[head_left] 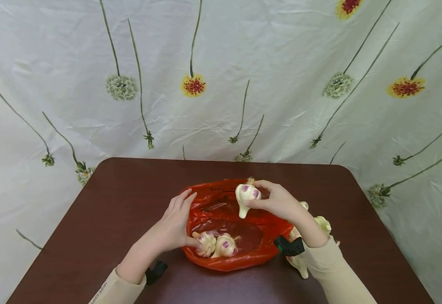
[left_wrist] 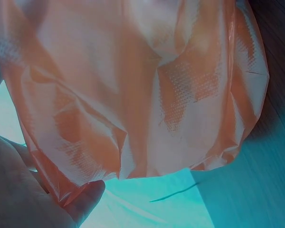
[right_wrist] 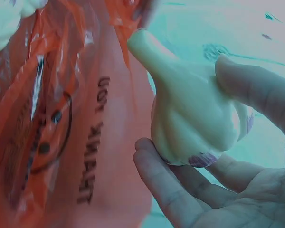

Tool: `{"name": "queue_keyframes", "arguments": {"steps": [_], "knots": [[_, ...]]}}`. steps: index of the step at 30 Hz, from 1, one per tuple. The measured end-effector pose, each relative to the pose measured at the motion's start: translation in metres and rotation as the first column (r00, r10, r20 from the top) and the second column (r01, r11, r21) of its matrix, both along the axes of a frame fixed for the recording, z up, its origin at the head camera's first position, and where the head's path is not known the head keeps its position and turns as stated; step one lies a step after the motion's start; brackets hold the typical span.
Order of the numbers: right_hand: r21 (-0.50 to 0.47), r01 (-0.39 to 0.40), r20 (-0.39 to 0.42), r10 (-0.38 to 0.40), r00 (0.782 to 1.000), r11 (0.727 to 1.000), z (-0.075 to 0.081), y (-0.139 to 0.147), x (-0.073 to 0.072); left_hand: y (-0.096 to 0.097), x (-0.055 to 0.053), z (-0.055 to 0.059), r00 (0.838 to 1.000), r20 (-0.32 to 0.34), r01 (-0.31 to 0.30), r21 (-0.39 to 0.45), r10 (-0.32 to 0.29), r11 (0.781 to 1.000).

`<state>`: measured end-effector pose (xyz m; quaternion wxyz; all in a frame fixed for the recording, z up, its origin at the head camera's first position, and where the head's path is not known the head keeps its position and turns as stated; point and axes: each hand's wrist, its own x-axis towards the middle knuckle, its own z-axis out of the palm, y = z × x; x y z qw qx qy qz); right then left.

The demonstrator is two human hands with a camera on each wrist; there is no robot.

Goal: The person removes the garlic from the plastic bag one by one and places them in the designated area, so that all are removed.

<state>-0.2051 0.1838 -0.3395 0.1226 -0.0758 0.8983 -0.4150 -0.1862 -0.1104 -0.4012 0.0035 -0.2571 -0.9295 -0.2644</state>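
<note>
A bulb of garlic (head_left: pixel 246 194), cream with purple patches, is pinched between the thumb and fingers of my right hand (head_left: pixel 276 200) above the red plastic bag (head_left: pixel 240 262). In the right wrist view the same garlic bulb (right_wrist: pixel 194 109) has its stem pointing to the upper left. My left hand (head_left: pixel 173 221) holds the left side of the bag's open mouth, its thumb hooked over the rim. The left wrist view has the bag (left_wrist: pixel 142 118) close up beside the thumb. Two more bulbs, a left one (head_left: pixel 206 245) and a right one (head_left: pixel 225 247), lie inside the bag.
Several garlic bulbs (head_left: pixel 323 224) lie on the dark brown table (head_left: pixel 129 190) to the right of the bag, partly hidden by my right forearm. Behind the table hangs a pale cloth (head_left: pixel 221 118) printed with flowers. Each wrist wears a black device (head_left: pixel 290 246).
</note>
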Motion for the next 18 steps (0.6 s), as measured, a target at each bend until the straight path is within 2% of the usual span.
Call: {"name": "queue_keyframes", "arguments": {"steps": [11,18], "knots": [[-0.046,0.127,0.006,-0.127,0.992,0.991,0.009,0.056,0.032,0.001,-0.001,-0.001,1.000,0.012,-0.005,-0.003,0.005,1.000],[-0.027,0.194,0.031,-0.193,0.981,0.981,0.004,0.085,0.051,0.000,-0.002,-0.002,1.000,0.007,-0.002,0.001,0.002,1.000]]}}
